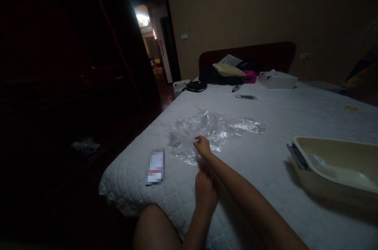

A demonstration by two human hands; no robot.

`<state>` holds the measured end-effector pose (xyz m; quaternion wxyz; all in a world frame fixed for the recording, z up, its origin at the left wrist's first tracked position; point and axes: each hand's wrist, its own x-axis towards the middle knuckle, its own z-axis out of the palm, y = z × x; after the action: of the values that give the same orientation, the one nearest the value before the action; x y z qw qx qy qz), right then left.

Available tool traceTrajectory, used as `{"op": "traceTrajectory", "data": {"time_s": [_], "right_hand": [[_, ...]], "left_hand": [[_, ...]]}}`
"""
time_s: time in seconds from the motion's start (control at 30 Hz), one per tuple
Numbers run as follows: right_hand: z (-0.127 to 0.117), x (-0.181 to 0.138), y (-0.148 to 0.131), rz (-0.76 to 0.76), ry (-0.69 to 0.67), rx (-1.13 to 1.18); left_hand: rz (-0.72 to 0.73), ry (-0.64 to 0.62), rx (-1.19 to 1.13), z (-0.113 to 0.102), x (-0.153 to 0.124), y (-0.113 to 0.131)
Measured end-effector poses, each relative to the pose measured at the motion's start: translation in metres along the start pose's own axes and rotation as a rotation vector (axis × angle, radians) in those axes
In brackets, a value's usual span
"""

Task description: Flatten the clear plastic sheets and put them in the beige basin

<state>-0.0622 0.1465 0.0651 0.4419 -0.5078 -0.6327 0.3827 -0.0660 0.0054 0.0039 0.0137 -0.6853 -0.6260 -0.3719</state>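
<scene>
A crumpled clear plastic sheet (212, 130) lies on the white quilted bed (265, 116). My right hand (202, 147) reaches in from the lower right and rests on the sheet's near edge, fingers curled and pinching the plastic. My left hand (205, 191) lies flat on the quilt just behind it, fingers stretched toward the right forearm and partly hidden under it. It holds nothing. A small white card (155, 167) lies on the quilt to the left of both hands.
A beige plastic tub (333, 163) sits on the bed at the right. By the dark headboard (251, 51) lie clothes and a cushion (228, 69), a white box (277, 80), a black bag (195, 86) and small items (245, 96). A lit doorway (144, 21) opens at the back left; the left side is dark.
</scene>
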Motion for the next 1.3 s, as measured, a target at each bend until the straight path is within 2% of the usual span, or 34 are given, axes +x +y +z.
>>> {"op": "traceTrajectory", "data": {"time_s": [0.1, 0.2, 0.33, 0.43, 0.57, 0.67, 0.73, 0.83, 1.0, 1.17, 1.3], "right_hand": [[-0.009, 0.000, 0.001, 0.004, -0.004, 0.088], [-0.029, -0.009, -0.001, 0.026, -0.027, 0.229], [-0.070, -0.034, -0.005, 0.071, -0.107, 0.474], [-0.108, -0.064, 0.001, 0.114, -0.125, 0.626], [-0.158, -0.112, 0.036, 0.208, -0.116, 0.776], [-0.182, -0.141, 0.074, 0.276, -0.087, 0.933], [-0.189, -0.153, 0.092, 0.299, -0.036, 1.010], [-0.187, -0.163, 0.101, 0.341, 0.019, 1.068], [-0.185, -0.168, 0.097, 0.293, 0.040, 1.027], [-0.193, -0.172, 0.097, 0.249, -0.054, 1.069], [-0.192, -0.174, 0.093, 0.279, -0.055, 1.139]], "left_hand": [[0.004, 0.014, 0.040, 0.006, -0.004, -0.004], [0.035, 0.039, 0.097, 0.012, -0.009, -0.006], [0.055, 0.058, 0.127, 0.013, -0.011, -0.006], [0.043, 0.065, 0.077, 0.009, -0.011, -0.004], [0.014, 0.054, -0.122, 0.004, -0.015, 0.009], [0.002, -0.013, -0.327, 0.009, -0.019, 0.032], [-0.018, -0.056, -0.463, 0.018, -0.019, 0.049], [-0.117, -0.095, -0.697, 0.036, -0.018, 0.068], [-0.293, -0.054, -0.934, 0.057, -0.017, 0.069], [-0.386, -0.043, -1.059, 0.055, -0.019, 0.065], [-0.423, -0.063, -1.065, 0.048, -0.017, 0.070]]}}
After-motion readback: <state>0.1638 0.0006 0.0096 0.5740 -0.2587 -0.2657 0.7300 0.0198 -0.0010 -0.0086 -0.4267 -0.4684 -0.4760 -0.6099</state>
